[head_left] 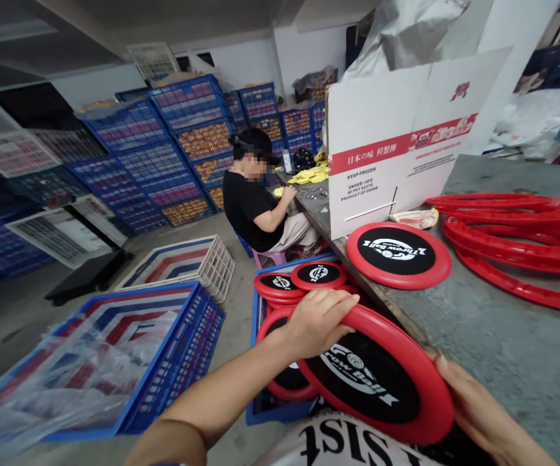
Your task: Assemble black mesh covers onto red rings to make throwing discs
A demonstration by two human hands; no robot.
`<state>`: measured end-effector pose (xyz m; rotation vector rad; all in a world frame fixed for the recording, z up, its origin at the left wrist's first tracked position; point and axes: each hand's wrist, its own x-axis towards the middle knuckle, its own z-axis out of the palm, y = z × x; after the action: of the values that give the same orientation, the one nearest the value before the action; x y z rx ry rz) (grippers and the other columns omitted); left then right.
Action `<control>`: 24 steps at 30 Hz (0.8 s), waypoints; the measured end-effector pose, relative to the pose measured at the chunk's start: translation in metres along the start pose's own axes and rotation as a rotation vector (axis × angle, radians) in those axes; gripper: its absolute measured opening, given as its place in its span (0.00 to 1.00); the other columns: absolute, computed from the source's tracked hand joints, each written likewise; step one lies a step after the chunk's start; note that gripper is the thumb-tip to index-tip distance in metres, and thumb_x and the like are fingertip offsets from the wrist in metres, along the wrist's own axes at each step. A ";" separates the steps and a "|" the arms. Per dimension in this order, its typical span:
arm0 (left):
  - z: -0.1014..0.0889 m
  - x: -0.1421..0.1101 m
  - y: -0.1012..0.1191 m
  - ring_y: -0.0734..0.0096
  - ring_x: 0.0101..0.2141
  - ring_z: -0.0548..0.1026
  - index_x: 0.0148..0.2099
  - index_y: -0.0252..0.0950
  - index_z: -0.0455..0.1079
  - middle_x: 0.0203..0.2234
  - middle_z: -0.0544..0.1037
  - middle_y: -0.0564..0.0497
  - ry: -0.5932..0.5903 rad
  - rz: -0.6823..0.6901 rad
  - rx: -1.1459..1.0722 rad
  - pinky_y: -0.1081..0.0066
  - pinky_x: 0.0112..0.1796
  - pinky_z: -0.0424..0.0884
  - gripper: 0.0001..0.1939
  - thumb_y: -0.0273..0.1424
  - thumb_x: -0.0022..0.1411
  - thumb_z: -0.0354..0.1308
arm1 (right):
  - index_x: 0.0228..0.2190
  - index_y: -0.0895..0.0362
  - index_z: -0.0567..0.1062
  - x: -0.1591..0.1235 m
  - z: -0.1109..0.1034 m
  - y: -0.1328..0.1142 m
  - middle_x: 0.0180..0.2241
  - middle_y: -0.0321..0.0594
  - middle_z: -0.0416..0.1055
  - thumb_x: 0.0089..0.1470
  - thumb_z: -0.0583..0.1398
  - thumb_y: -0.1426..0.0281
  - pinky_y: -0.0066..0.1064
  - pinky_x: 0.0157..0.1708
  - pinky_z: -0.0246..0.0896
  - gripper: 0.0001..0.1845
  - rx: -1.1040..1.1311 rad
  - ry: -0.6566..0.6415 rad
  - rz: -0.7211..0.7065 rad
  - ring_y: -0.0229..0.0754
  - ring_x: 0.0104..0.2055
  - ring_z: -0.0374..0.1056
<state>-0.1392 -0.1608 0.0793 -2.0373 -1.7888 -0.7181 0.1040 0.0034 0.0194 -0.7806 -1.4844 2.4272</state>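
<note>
A red-rimmed Throw Ball disc (357,375) with a black middle and white lettering is held tilted in front of my body, beside the table edge. My left hand (319,320) grips its upper left rim, fingers over the edge. On the opposite side, my right hand (467,395) is closed against the rim, its lower part partly hidden. Under and behind the held disc, more discs (319,275) of the same kind lie in a blue crate (280,414). Another finished-looking disc (399,255) rests flat on the table near the edge.
Red plastic rings (527,259) lie on the grey table (484,323) at right. A white cardboard panel (387,123) stands upright across it. A seated person (255,200) works beyond. Striped-lined blue crate (163,362) and white crate (216,265) stand on the floor; stacked blue crates (144,149) line the back.
</note>
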 end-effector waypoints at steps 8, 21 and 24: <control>0.000 -0.001 0.004 0.54 0.53 0.75 0.68 0.33 0.58 0.53 0.77 0.36 -0.015 -0.027 0.044 0.55 0.51 0.72 0.29 0.41 0.72 0.52 | 0.38 0.55 0.85 0.009 -0.001 0.014 0.40 0.51 0.83 0.46 0.66 0.41 0.51 0.51 0.72 0.32 0.069 0.095 -0.008 0.59 0.44 0.79; -0.013 -0.039 -0.005 0.56 0.55 0.75 0.64 0.39 0.64 0.56 0.76 0.38 0.123 -0.266 0.147 0.54 0.53 0.73 0.23 0.37 0.70 0.56 | 0.34 0.61 0.84 0.037 0.055 -0.016 0.31 0.48 0.82 0.49 0.64 0.41 0.42 0.43 0.73 0.34 0.062 -0.117 -0.063 0.53 0.33 0.78; -0.014 -0.056 -0.010 0.55 0.57 0.74 0.63 0.39 0.66 0.59 0.75 0.39 0.139 -0.396 0.137 0.52 0.56 0.72 0.22 0.37 0.70 0.56 | 0.31 0.61 0.83 0.050 0.070 -0.024 0.29 0.46 0.81 0.48 0.64 0.39 0.41 0.41 0.73 0.35 0.010 -0.187 -0.055 0.50 0.31 0.77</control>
<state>-0.1555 -0.2134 0.0581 -1.5231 -2.1164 -0.7969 0.0226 -0.0182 0.0493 -0.5154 -1.5341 2.5227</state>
